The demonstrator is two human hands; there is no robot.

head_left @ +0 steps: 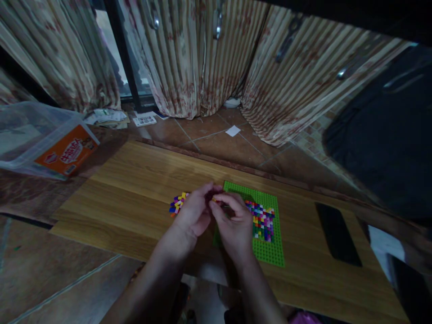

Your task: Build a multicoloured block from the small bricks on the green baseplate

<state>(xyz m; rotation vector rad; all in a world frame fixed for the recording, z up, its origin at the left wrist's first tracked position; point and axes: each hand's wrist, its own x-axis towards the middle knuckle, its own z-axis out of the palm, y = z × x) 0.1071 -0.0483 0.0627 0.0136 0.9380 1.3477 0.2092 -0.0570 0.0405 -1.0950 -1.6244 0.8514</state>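
My left hand (196, 210) is curled, palm turned inward, between a pile of loose building bricks (177, 205) and a green baseplate (268, 256). What lies inside its fingers is hidden. My right hand (236, 227) meets it over the baseplate's left part, thumb and forefinger pinched together. A small red and yellow bit, apparently a building brick (215, 200), shows at the right fingertips, close to the left fingers. Many-coloured bricks (261, 220) sit in a dense block on the baseplate, partly covered by my right hand.
The wooden table (128, 189) bears a black phone-like slab (337, 234) at the right. A clear plastic box (43, 139) with an orange label stands at the left. Striped curtains (189, 58) hang beyond, and papers (145, 119) lie on the tiled floor.
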